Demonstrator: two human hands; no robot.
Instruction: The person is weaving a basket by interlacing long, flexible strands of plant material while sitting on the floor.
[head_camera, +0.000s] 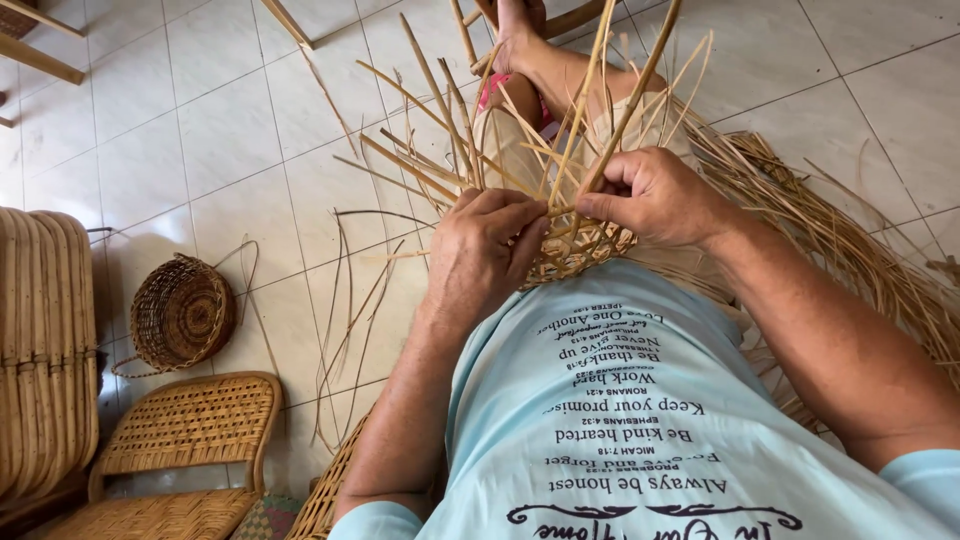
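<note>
A half-woven rattan basket (585, 245) rests on my lap, its upright stakes (560, 120) fanning out towards the floor ahead. My left hand (485, 250) presses on the woven rim from the left, fingers curled over the strands. My right hand (655, 195) pinches a thin rattan strand beside an upright stake at the rim. The two hands almost touch over the weave. The basket's base is hidden behind my hands and light blue shirt.
A pile of loose rattan strips (850, 240) lies at my right on the white tiled floor (230, 130). A small finished round basket (180, 315) sits at left, beside woven chair seats (190, 425). My bare foot (520, 30) stretches ahead. Stray strands (350, 310) lie about.
</note>
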